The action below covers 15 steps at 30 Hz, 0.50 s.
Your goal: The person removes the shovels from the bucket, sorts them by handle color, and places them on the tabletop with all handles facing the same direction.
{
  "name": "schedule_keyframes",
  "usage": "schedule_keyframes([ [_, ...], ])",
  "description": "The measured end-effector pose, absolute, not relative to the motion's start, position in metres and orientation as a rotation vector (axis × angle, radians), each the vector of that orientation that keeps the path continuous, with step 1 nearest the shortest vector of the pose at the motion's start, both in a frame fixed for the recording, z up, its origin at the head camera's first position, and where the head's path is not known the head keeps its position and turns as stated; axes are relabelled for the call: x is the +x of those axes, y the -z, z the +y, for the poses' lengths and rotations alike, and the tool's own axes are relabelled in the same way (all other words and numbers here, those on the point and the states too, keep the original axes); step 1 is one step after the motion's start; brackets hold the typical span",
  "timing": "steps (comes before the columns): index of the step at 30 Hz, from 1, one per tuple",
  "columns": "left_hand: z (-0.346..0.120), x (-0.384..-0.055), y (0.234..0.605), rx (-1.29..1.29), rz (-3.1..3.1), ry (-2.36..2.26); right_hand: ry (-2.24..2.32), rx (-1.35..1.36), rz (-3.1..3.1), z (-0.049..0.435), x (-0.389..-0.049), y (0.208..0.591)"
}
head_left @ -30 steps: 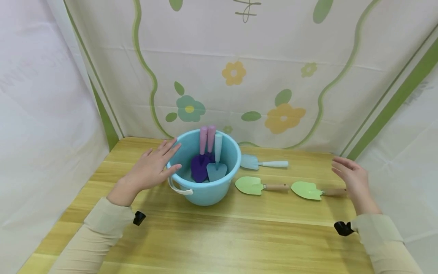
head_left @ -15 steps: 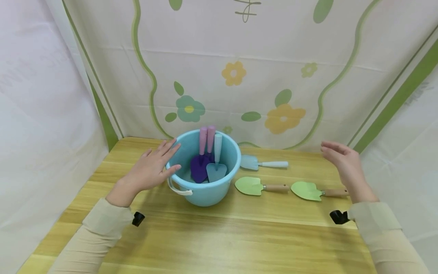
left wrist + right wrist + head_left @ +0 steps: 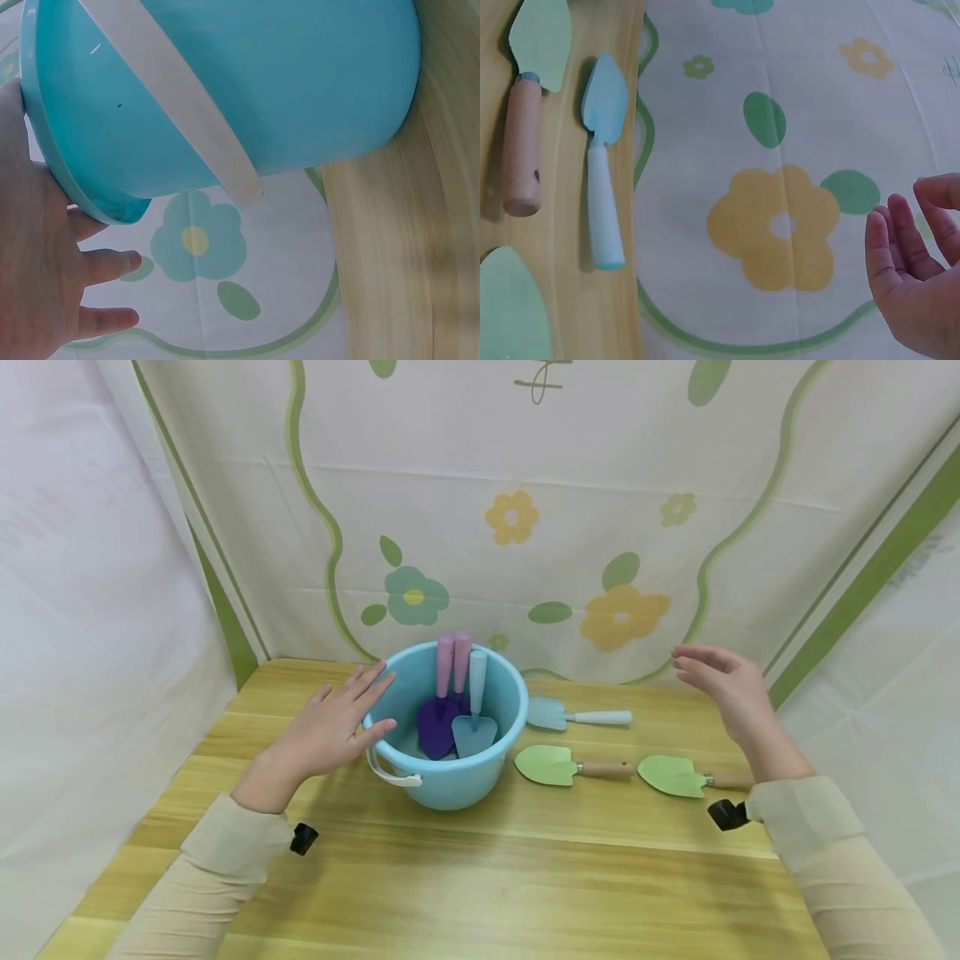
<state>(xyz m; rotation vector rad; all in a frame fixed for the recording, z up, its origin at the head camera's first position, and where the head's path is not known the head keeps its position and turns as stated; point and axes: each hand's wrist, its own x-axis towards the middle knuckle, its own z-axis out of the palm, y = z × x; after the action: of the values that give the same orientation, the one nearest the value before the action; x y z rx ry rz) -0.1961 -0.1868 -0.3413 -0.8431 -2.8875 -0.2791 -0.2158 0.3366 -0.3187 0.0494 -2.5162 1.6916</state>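
At the left rim of a light blue bucket (image 3: 450,789) rests my left hand (image 3: 330,731), its fingers spread along the edge. Two trowels with pink handles and purple blades (image 3: 437,728) and a light blue trowel (image 3: 475,737) stand inside the bucket. My right hand (image 3: 731,697) hovers above the table's right side, holding nothing, with its fingers loosely bent. Beneath and beside it lie a green trowel with a wooden handle (image 3: 671,776), a second green trowel (image 3: 546,766) and another light blue trowel (image 3: 547,714). In the right wrist view the right hand (image 3: 922,262) is apart from the trowels.
The wooden table (image 3: 480,885) holds everything. A floral cloth (image 3: 450,443) hangs right behind its back edge, and white cloth hangs at both sides. The bucket's white handle (image 3: 176,105) hangs down along its wall.
My right hand has moved left and toward the back of the table, rising past the far green trowel. The left hand stays at the bucket's rim.
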Motion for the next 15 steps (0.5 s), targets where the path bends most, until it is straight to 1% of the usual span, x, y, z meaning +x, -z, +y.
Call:
schedule_keyframes([
  [3,-0.187,-0.196,0.342,-0.843,-2.888,0.279,-1.651,0.08,-2.557,0.327,-0.217,0.313],
  [10,-0.187,-0.196,0.342,-0.84,-2.882,0.283,-1.711,0.235,-2.505,0.302,-0.22,0.31],
  [15,-0.188,-0.196,0.342,-0.836,-2.888,0.285,-1.666,0.247,-2.575,0.287,-0.221,0.305],
])
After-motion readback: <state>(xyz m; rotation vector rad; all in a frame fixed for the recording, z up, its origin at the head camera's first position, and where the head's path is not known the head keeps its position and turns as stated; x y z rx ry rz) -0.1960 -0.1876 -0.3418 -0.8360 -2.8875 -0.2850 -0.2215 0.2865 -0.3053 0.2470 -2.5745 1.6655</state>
